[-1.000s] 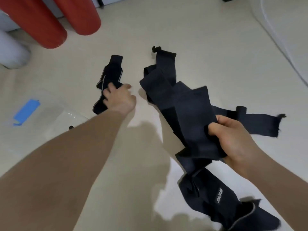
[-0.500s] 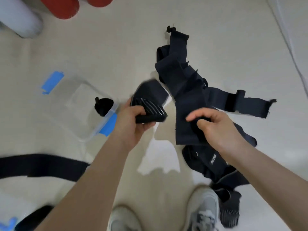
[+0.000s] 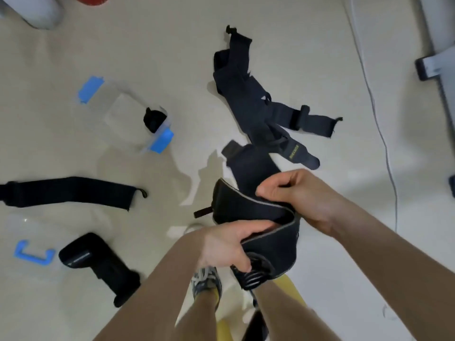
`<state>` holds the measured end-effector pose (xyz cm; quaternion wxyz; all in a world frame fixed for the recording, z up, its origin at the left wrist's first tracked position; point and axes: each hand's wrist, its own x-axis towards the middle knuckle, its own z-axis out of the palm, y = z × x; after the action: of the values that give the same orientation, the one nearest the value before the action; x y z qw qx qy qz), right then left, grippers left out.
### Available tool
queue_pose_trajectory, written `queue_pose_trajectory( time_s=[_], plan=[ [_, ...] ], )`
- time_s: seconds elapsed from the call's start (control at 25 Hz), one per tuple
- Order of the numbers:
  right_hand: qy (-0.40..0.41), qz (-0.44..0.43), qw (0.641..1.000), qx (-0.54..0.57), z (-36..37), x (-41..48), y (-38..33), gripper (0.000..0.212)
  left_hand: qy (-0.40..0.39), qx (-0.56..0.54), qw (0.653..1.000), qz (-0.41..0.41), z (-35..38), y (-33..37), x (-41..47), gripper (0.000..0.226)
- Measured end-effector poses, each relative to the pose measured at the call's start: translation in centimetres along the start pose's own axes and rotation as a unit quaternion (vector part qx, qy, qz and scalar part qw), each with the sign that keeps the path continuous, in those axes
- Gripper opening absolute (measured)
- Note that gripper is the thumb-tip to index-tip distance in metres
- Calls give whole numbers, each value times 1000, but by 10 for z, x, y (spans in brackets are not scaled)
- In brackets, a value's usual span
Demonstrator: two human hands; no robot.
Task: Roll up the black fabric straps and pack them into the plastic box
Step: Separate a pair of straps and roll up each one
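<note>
Grey-edged strap (image 3: pixel 246 205): gripped by left hand (image 3: pixel 224 247) and right hand (image 3: pixel 302 198). Clear box (image 3: pixel 115 114) on floor (image 3: pixel 147 45): one roll (image 3: pixel 154 119) inside.

Two hands: left hand (image 3: pixel 226 247), right hand (image 3: pixel 302 198). One plastic box (image 3: pixel 118 112), upper left, containing one rolled strap (image 3: pixel 154 119). One held strap (image 3: pixel 246 205). Two lie singly at left: flat strap (image 3: pixel 69 191), lower-left strap (image 3: pixel 98 264). One tangled heap (image 3: pixel 253 104), count unclear.

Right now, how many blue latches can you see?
3. One latch at the far-left end of the plastic box, one at its near end beside the rolled strap, one lower left on a clear plastic piece. Others may be hidden.
</note>
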<state>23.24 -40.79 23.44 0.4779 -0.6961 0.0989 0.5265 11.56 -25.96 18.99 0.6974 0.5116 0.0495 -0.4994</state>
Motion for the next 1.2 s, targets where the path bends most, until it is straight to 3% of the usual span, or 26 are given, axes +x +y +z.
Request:
queue_pose_trajectory(
  time_s=[0.08,0.16,0.28,0.4,0.48,0.56,0.64,0.68,0.72,0.76,0.84,0.88,0.92,1.0,1.04,1.12,1.2],
  plan=[
    [83,-47,995,-13,-16,-22,-3,15,55,64,996,-30,21,-4,8,55],
    [89,-58,989,-107,-40,-39,-5,19,104,72,991,-35,34,0,19,56],
    [-16,-30,975,-220,-76,-61,-4,39,164,36,985,24,51,30,38,74],
    [-138,-32,961,-237,-103,-68,-2,45,128,24,989,68,55,64,58,66],
    [-122,-46,945,-299,-123,-58,11,35,159,-16,981,106,58,78,75,63],
    [-68,-59,930,-356,-148,-41,31,29,263,-111,950,125,57,85,99,51],
    [-47,-48,927,-368,-183,-23,56,33,421,-236,869,113,51,79,133,43],
    [-31,-23,944,-328,-203,-17,68,28,483,-282,825,83,47,65,155,38],
    [-18,7,955,-295,-221,-12,80,24,528,-286,799,41,43,45,177,32],
    [-17,29,957,-288,-237,-5,91,21,550,-228,803,-19,40,20,200,27],
    [-26,47,946,-319,-263,19,113,23,473,17,861,-186,46,-49,251,15],
    [-34,39,939,-340,-273,34,123,22,421,127,862,-254,56,-80,273,16],
    [-36,26,932,-361,-279,48,133,21,377,194,853,-304,67,-108,291,32],
    [-45,-15,906,-421,-284,79,150,22,368,181,839,-357,83,-144,330,60],
    [-47,-33,891,-450,-284,93,157,27,377,164,841,-351,89,-153,349,62],
    [-48,-74,867,-490,-284,111,166,37,374,130,863,-313,88,-157,372,46],
    [-48,-112,852,-510,-285,119,168,37,322,98,902,-271,61,-138,370,25]
  ],
)
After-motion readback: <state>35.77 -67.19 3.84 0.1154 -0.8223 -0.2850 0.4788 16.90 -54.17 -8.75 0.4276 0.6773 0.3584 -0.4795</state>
